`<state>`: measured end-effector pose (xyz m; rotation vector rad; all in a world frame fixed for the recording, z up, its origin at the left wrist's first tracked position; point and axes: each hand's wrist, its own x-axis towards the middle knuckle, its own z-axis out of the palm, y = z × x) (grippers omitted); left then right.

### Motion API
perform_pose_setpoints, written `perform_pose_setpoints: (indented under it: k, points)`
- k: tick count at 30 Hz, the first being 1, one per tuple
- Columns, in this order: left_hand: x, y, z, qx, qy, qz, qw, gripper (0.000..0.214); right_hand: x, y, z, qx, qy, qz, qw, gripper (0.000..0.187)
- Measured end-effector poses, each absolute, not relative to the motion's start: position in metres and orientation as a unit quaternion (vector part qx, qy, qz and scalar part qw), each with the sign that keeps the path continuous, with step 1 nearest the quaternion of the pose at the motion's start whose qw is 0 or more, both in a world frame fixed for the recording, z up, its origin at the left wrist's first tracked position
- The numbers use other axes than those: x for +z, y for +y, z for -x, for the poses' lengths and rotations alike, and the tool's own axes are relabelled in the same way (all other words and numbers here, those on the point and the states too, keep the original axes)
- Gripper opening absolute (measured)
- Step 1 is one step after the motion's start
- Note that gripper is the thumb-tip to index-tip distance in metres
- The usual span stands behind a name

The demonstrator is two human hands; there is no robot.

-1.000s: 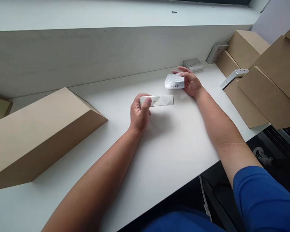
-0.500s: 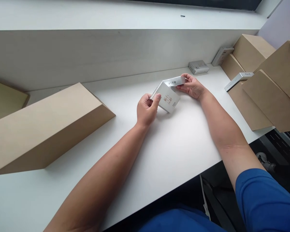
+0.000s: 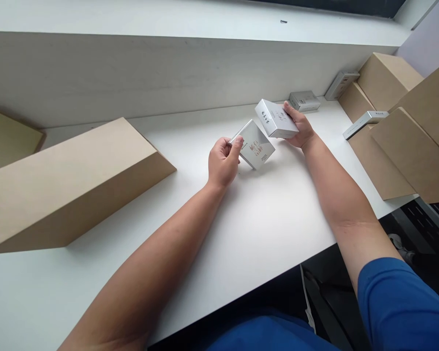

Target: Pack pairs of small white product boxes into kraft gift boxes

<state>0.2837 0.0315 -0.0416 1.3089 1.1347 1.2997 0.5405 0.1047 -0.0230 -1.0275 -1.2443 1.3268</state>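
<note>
Pinched by its left corner, a flat silver-white box (image 3: 256, 146) with orange-brown lettering is in my left hand (image 3: 223, 162), tilted above the white table. My right hand (image 3: 300, 127) grips a second small silver-white box (image 3: 277, 119) from its right side. Dark characters run along that box's left side, and its printed face is turned up. The two boxes are close together; whether their edges touch I cannot tell. The fingers under the right-hand box are mostly hidden.
A silver box (image 3: 305, 101) lies at the back wall, and another silver box (image 3: 342, 85) leans nearby. One more thin silver box (image 3: 365, 123) rests against the brown cartons (image 3: 406, 151) on the right. A large brown carton (image 3: 76, 180) occupies the table's left.
My right hand has turned its box so the printed face shows, and has drawn it up from behind the left-hand box. My left hand stays almost in place. The view has shifted slightly.
</note>
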Motion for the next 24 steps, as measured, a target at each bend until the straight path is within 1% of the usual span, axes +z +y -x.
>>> perform_pose_setpoints:
  k: [3,7,9,12,15,19,21,22,24]
  points:
    - [-0.044,0.033,-0.283,0.532,0.455,-0.531,0.477,0.034,-0.021,0.11,-0.532,0.536,-0.524,0.432,0.502,0.076]
    - [-0.047,0.034,-0.283,0.521,0.453,-0.536,0.486,0.027,-0.024,0.118,-0.513,0.45,-0.519,0.443,0.576,0.075]
    - [-0.047,0.034,-0.283,0.517,0.463,-0.532,0.485,0.024,-0.025,0.118,-0.503,0.403,-0.537,0.445,0.593,0.075]
    - [-0.046,0.033,-0.284,0.511,0.487,-0.529,0.471,0.025,-0.024,0.109,-0.491,0.365,-0.579,0.44,0.581,0.075]
    - [-0.044,0.033,-0.286,0.507,0.511,-0.529,0.45,0.025,-0.023,0.1,-0.483,0.359,-0.59,0.437,0.577,0.078]
    - [-0.043,0.033,-0.287,0.528,0.518,-0.52,0.428,0.017,-0.022,0.095,-0.481,0.384,-0.585,0.444,0.56,0.078]
    - [-0.044,0.033,-0.287,0.535,0.517,-0.52,0.42,0.011,-0.021,0.097,-0.485,0.374,-0.586,0.445,0.565,0.078]
    - [-0.045,0.032,-0.287,0.537,0.517,-0.519,0.418,0.012,-0.02,0.099,-0.488,0.364,-0.585,0.445,0.572,0.078]
    - [-0.047,0.032,-0.287,0.539,0.518,-0.517,0.416,0.02,-0.014,0.102,-0.496,0.345,-0.58,0.447,0.588,0.078]
